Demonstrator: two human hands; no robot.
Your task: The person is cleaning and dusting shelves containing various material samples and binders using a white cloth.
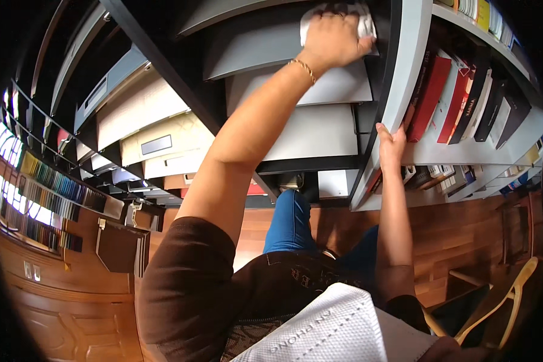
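My left hand (333,37) reaches high up, a gold bracelet on its wrist. It presses a white cloth (363,19) onto a grey shelf board (253,42) in a dark shelving unit. My right hand (392,142) grips the edge of the grey upright panel (404,72) lower down, beside a row of red and dark books (458,96). Under the cloth lie flat grey and white folders or boxes (317,130).
Grey and cream boxes (157,145) fill the shelves to the left. Colour sample cards (48,181) hang on a wooden wall at far left. The floor (452,229) below is wooden. A yellow wooden chair (513,295) stands at lower right.
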